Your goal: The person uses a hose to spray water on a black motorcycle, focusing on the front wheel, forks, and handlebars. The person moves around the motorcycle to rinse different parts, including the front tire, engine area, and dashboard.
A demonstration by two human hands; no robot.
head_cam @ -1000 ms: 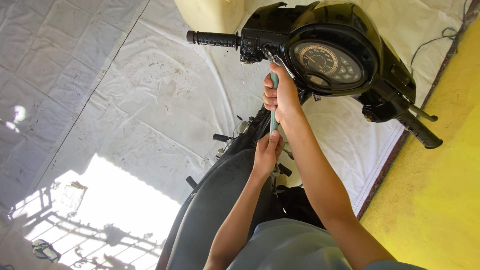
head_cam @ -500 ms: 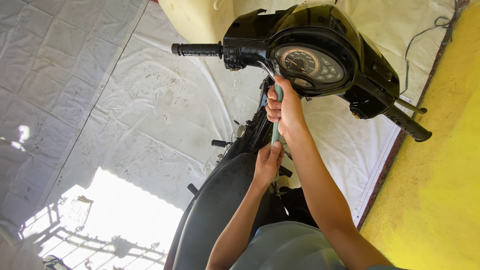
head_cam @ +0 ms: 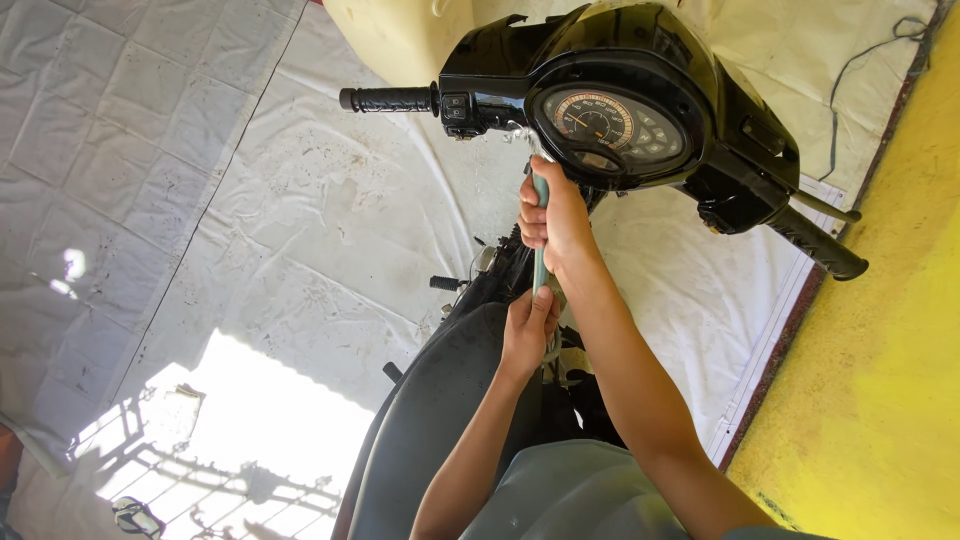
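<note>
I am looking down from above at a black motorbike (head_cam: 520,300) that runs from the bottom centre of the frame up to its handlebars near the top. My right hand (head_cam: 550,215), a little above the centre of the frame, is clenched around the upper part of a long pale green tool (head_cam: 540,262), just under the round speedometer (head_cam: 605,120). My left hand (head_cam: 528,325), just below it near the centre, grasps the lower end of the same tool, so both hands hold it upright beside the steering column. The tool's top end disappears under the black dashboard housing, and I cannot tell what it meets there. As far as I can judge, the work is mid-way: the tool is seated and gripped, but no loosened part, removed cover or spare piece shows anywhere, so whatever it turns looks not yet freed. The left grip (head_cam: 385,98) points toward the upper left, the right grip (head_cam: 815,245) toward the right edge. A creased white tarpaulin (head_cam: 250,220) lies under the bike, and a yellow floor (head_cam: 880,380) fills the right side.
</note>
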